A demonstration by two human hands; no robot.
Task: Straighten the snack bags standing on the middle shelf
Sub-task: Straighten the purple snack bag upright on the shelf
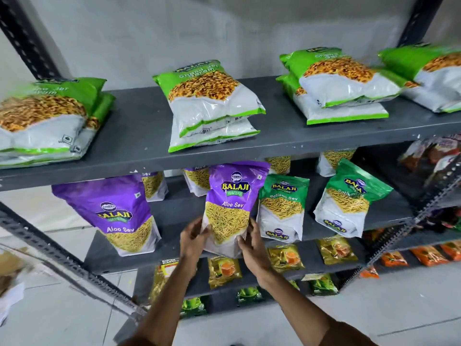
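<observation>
A purple Aloo Sev bag (230, 206) stands upright at the middle of the grey middle shelf (174, 216). My left hand (193, 239) grips its lower left edge and my right hand (250, 242) grips its lower right edge. Another purple Aloo Sev bag (112, 211) leans to the left of it. To the right stand a green Ratlami Sev bag (282, 208), upright, and a second green Ratlami Sev bag (349, 198), tilted to the right. More bags stand behind them, half hidden by the shelf above.
The top shelf (139, 136) carries flat stacks of green and white snack bags (209, 103). Lower shelves hold small yellow packets (224, 270) and orange packets (429, 255). Slotted metal uprights (62, 258) frame the rack. Pale floor tiles lie below.
</observation>
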